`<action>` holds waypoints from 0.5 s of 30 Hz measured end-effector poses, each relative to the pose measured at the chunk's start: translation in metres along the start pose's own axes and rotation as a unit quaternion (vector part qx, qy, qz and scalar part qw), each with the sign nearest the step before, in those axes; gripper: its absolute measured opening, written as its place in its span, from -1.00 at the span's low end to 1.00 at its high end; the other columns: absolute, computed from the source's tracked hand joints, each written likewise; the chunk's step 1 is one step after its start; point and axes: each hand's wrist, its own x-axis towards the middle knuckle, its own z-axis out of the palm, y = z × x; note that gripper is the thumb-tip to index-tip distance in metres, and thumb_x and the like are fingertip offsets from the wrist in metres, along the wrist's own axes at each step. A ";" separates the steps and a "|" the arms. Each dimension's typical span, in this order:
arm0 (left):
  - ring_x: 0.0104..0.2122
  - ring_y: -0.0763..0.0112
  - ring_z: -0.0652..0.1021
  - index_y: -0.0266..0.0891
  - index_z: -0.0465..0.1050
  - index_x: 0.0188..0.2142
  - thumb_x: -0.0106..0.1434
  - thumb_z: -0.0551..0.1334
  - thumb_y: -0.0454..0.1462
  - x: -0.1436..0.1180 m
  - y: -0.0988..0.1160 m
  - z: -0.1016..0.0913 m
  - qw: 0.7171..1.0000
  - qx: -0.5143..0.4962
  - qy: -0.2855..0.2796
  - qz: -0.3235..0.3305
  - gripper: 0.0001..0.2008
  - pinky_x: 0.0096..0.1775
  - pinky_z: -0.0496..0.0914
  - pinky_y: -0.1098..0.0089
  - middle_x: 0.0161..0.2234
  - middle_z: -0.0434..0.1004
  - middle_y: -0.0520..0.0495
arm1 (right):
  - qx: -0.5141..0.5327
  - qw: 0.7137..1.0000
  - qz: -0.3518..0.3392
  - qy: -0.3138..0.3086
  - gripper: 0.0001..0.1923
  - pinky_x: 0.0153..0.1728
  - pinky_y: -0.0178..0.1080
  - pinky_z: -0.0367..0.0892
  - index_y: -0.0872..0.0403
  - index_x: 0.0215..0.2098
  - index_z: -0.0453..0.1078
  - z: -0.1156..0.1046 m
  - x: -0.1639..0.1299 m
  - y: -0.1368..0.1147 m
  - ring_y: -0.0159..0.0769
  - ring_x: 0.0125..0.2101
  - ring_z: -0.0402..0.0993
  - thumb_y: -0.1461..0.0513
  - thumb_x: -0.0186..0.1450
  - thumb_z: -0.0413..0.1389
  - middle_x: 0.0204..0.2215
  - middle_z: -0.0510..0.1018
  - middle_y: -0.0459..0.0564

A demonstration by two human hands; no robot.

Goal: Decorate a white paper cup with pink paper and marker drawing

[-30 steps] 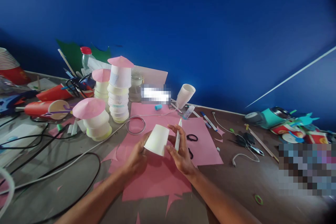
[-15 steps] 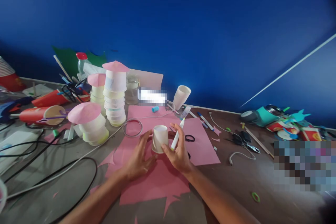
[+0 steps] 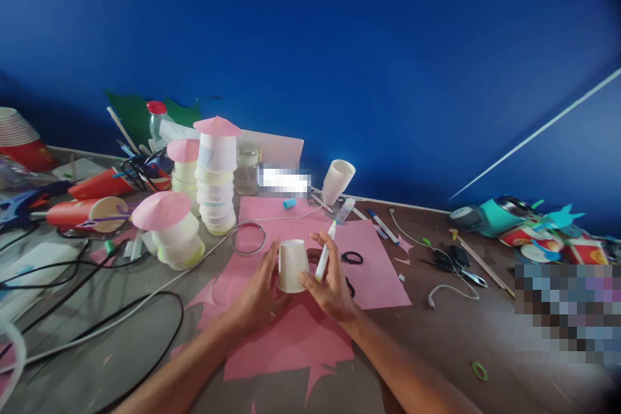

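Stacks of cups topped with pink paper caps (image 3: 216,171) stand at the left of the table (image 3: 456,330), red cups (image 3: 87,212) lying beside them, black cables (image 3: 97,310) nearby, blue wall (image 3: 339,45) behind.

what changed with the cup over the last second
The white paper cup went from tilted in the air to upside down on the pink paper. The left hand let go briefly, then closed on its side again. The right hand kept the marker; the cup towers stayed.
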 end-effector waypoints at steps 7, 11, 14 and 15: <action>0.16 -0.01 0.44 -0.13 -0.03 0.33 0.14 0.31 -0.34 0.004 0.004 -0.005 0.999 0.032 0.007 0.004 -0.17 0.12 0.42 -0.03 0.23 0.31 -0.34 | 0.009 1.000 -0.004 0.013 -0.27 -0.04 0.00 0.49 -0.01 0.34 -0.06 -0.003 0.001 -0.003 -0.12 -0.03 0.50 0.06 0.33 0.15 0.19 0.30 0.26; 0.16 -0.07 0.44 -0.22 0.01 0.31 0.14 0.33 -0.25 0.004 0.007 -0.006 0.994 0.106 0.020 0.006 -0.20 0.11 0.41 -0.07 0.21 0.32 -0.42 | 0.030 0.997 -0.059 0.034 -0.29 0.03 0.10 0.44 -0.05 0.34 -0.10 -0.004 -0.001 -0.006 -0.10 0.02 0.46 0.08 0.35 0.13 0.17 0.32 0.25; 0.13 -0.08 0.47 -0.24 0.01 0.31 0.13 0.34 -0.23 0.004 0.009 -0.007 0.990 0.143 0.007 0.019 -0.18 0.06 0.45 -0.04 0.19 0.36 -0.42 | 0.022 0.997 -0.063 0.031 -0.46 -0.03 0.04 0.46 -0.07 0.29 -0.01 -0.003 -0.007 -0.012 -0.16 -0.07 0.52 0.18 0.41 0.06 -0.08 0.51 0.09; 0.12 -0.05 0.48 -0.24 -0.01 0.31 0.15 0.33 -0.23 0.004 0.010 -0.007 0.988 0.150 0.006 0.023 -0.19 0.05 0.46 -0.02 0.18 0.37 -0.41 | 0.023 0.997 -0.062 0.031 -0.55 -0.11 -0.03 0.50 -0.07 0.27 0.04 -0.003 -0.009 -0.016 -0.20 -0.17 0.55 0.18 0.45 -0.01 -0.20 0.55 0.03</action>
